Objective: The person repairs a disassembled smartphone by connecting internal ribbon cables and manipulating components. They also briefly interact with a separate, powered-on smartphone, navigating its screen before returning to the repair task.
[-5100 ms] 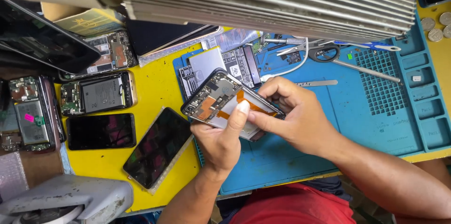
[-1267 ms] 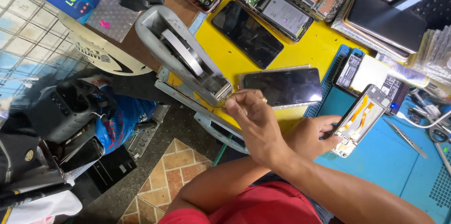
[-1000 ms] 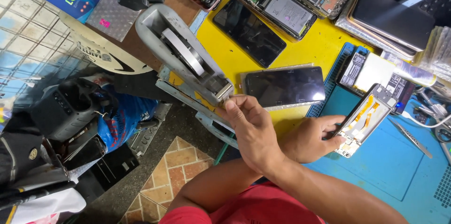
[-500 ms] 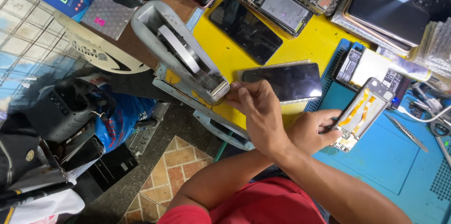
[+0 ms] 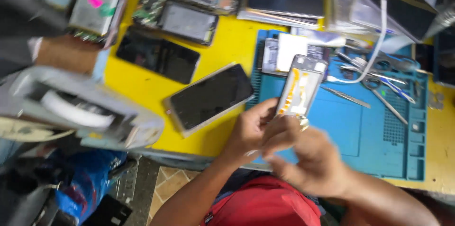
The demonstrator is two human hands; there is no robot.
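An opened phone (image 5: 301, 85) with a silver frame and an orange flex strip stands tilted over the blue work mat (image 5: 365, 136). My left hand (image 5: 249, 131) comes in from the lower left, its fingertips pinched at the phone's lower left edge. Blurred with motion, my right hand (image 5: 310, 157) grips the phone's bottom end from below. Whether a small piece sits between my left fingers is too blurred to tell.
A dark-screened phone (image 5: 208, 95) lies face up on the yellow table (image 5: 142, 95) left of the mat. A grey tape dispenser (image 5: 80, 112) overhangs the left edge. Tweezers (image 5: 348, 97), scissors (image 5: 379, 81) and a white cable (image 5: 374, 50) lie on the mat. Several dismantled phones (image 5: 187, 20) line the back.
My left hand has come away from the grey tape dispenser and moved right to the opened phone. The view has swung right, and my right hand now blurs under the phone.
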